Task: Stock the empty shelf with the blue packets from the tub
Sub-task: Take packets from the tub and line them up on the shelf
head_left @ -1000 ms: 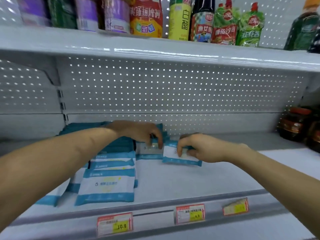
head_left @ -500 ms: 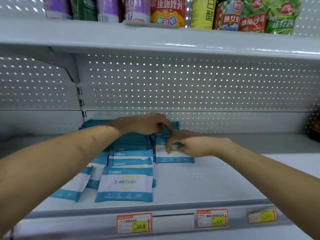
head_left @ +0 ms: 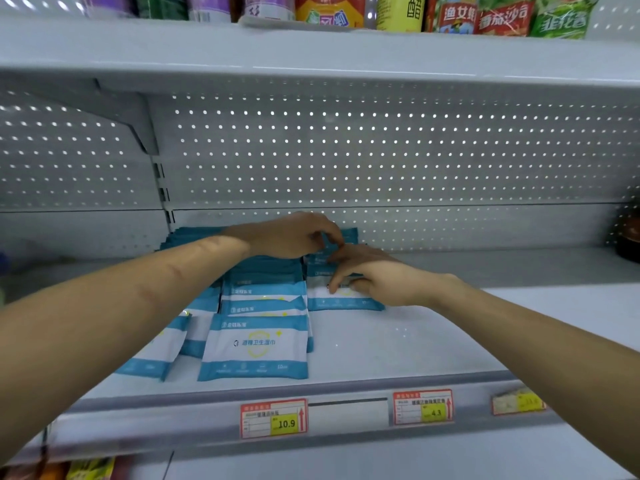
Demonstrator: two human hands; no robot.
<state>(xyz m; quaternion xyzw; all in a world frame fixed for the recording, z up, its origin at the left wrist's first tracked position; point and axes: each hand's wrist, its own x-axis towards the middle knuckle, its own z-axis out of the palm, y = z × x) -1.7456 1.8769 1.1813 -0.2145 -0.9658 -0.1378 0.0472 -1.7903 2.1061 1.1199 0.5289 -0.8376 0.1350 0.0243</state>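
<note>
Doing now: laying a blue packet [head_left: 343,301] into a new row on the shelf [head_left: 433,341], I judge; this is the placing step, not the fetching.
Nearest me: price tags [head_left: 273,418] on the shelf lip, below both wrists.
Filled rows: stocked packets [head_left: 256,348] lie flat and overlapped, left of my right hand and under my left forearm.
Right hand [head_left: 377,280]: fingers bent down over the blue packet, grasping it as it lies flat on the shelf.
Left hand [head_left: 294,235]: just beyond the right, fingertips curled at the rearmost packets; I cannot tell whether it pinches one or only steadies them.
Beyond both hands: back panel [head_left: 381,150], perforated.
Next move: let go, square the packet with the row beside it, then reach for the tub, which is out of view.
Progress: partway, I judge.
</note>
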